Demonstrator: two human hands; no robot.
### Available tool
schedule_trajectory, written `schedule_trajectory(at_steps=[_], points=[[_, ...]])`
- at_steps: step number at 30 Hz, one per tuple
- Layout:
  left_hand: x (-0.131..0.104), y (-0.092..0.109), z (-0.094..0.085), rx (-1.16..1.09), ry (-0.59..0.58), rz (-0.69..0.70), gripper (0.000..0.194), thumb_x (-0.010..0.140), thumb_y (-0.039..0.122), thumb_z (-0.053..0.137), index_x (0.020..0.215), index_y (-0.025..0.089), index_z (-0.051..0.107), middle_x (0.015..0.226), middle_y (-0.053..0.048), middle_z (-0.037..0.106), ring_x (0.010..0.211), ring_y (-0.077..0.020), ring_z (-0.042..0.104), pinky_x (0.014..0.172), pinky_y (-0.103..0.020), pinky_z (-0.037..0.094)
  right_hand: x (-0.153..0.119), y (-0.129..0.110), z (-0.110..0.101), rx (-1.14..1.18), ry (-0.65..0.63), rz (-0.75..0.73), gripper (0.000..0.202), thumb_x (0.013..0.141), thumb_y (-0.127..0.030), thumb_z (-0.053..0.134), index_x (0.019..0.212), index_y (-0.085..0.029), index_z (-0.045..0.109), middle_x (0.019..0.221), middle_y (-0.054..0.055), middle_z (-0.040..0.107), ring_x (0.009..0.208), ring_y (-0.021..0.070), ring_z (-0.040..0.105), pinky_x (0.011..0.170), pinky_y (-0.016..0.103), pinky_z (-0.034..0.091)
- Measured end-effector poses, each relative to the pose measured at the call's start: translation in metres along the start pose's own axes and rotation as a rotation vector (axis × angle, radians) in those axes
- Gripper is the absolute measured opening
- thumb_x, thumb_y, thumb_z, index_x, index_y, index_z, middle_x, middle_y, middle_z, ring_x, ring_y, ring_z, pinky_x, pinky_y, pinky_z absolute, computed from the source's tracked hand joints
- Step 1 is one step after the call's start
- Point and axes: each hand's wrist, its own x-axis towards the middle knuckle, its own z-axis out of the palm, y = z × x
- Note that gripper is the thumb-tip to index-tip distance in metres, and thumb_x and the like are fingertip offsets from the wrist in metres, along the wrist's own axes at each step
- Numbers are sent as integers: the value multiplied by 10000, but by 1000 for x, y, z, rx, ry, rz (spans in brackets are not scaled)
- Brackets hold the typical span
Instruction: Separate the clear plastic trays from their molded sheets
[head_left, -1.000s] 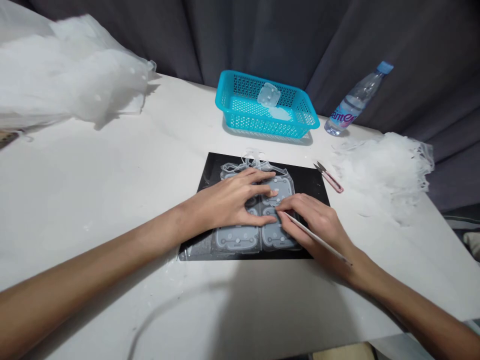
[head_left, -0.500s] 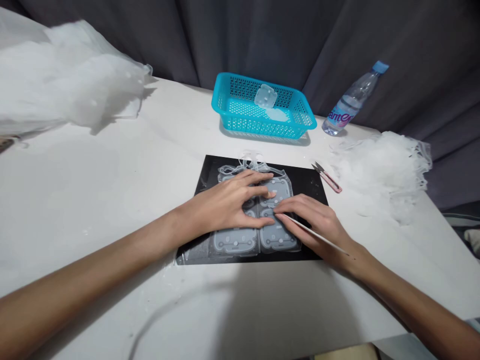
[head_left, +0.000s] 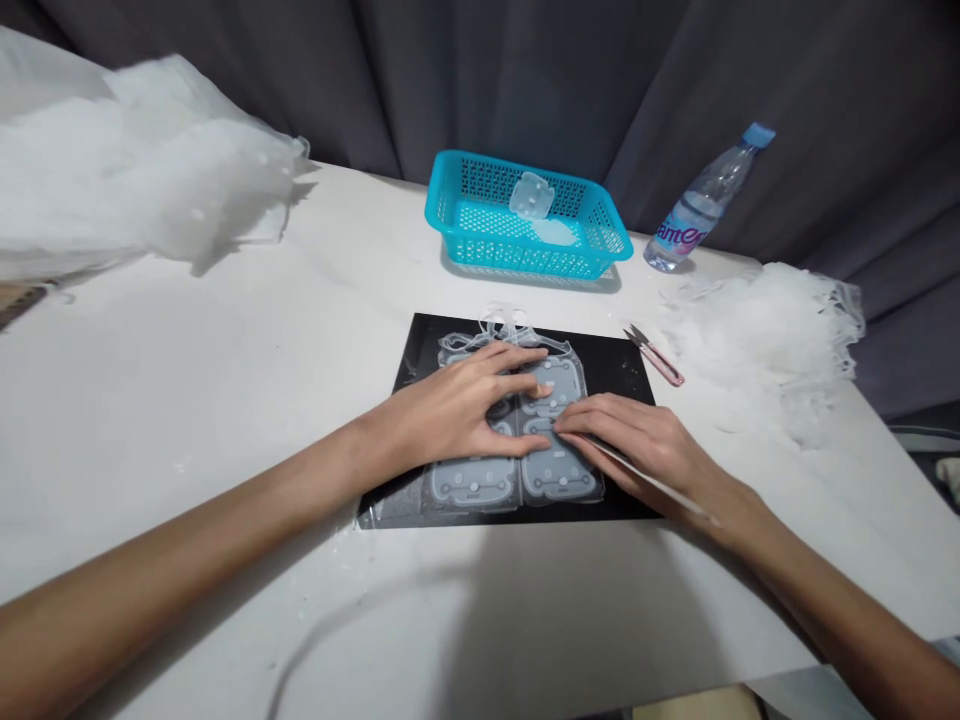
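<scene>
My left hand (head_left: pixel 480 405) lies with its fingers spread over a clear, rubbery sheet of rounded square pieces (head_left: pixel 559 465), pressing it flat. The sheet rests on a black board (head_left: pixel 615 375), and translucent strips curl from its far edge. Pinched in my right hand (head_left: pixel 637 440) is a thin white stick-like tool (head_left: pixel 652 480), its shaft slanting back towards the wrist. The tool's tip is hidden at the fingertips, which touch the sheet near the gap between two right-hand pieces.
Behind the board stands a blue basket (head_left: pixel 529 258) holding two translucent pieces. Thread snips (head_left: pixel 655 358) lie beside the board's right edge. A water bottle (head_left: pixel 697 212) stands behind them, a pile of clear scraps (head_left: pixel 780 330) to the right. White plastic bags (head_left: pixel 150 160) fill the left back.
My right hand has shifted slightly right along the sheet, and the tool lies lower against the hand. My left hand keeps its place on the sheet.
</scene>
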Motion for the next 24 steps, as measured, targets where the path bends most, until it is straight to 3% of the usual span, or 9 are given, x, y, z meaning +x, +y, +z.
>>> schedule_trajectory(at_steps=[7, 17, 24], points=[[0, 2, -3, 5, -13, -26, 555, 898, 592, 743, 1290, 199, 744, 1593, -149, 546, 1480, -361, 500, 1246, -550, 376, -2, 13, -2, 138, -12, -17, 198, 1048, -135, 593, 1225, -182, 667, 1142, 99, 764, 1089, 205, 739, 964, 357, 619], [0, -1, -1, 5, 6, -3, 535, 895, 563, 753, 1298, 211, 743, 1585, -144, 556, 1474, -362, 508, 1228, -546, 408, 5, 9, 8, 17, 78, -80, 166, 1058, -149, 572, 1160, -167, 702, 1063, 111, 793, 1025, 216, 757, 906, 373, 645], [1, 1, -2, -12, 11, -12, 525, 892, 559, 759, 1287, 213, 750, 1573, -147, 568, 1455, -368, 526, 1220, -561, 415, 4, 10, 4, -10, 27, -77, 194, 1056, -125, 552, 1165, -162, 708, 1087, 118, 795, 1061, 228, 762, 933, 390, 648]])
